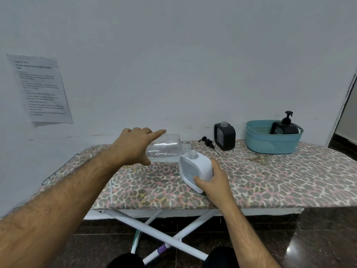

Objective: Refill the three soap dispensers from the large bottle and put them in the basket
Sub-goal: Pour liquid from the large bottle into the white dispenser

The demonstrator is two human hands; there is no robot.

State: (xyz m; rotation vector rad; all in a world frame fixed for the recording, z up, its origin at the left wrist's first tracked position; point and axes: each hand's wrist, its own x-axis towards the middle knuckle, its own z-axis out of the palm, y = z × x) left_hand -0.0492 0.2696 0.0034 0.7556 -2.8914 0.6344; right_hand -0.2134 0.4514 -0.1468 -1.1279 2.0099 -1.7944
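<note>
Along the far edge of your leopard-print padded bench [270, 176], against the pale wall, a black square soap dispenser [225, 136] stands upright with its clear neck uncapped. Its black pump head [208, 142] lies loose on the cover just to its left, tube pointing toward the dispenser. Farther right sits a teal perforated plastic basket [270, 144], and inside it leans a second black dispenser with its pump fitted [285, 127]. A thin clear tube [111, 193] lies on the bench near the front edge, to the left of your arms. A printed paper sheet [39, 88] is stuck to the wall at the left. Nothing lies between your hands and the basket except bare cover.

Your left hand [135, 147] is wrapped around the base of a large clear plastic bottle [164, 148], index finger stretched along its top, holding it tipped on its side so its mouth sits right beside the open neck of a white rounded soap dispenser [195, 169]. Your right hand [214, 179] is closed on that white dispenser from the right, thumb across its front, holding it tilted toward the bottle with its lower corner on the bench. Both forearms reach forward from below.
</note>
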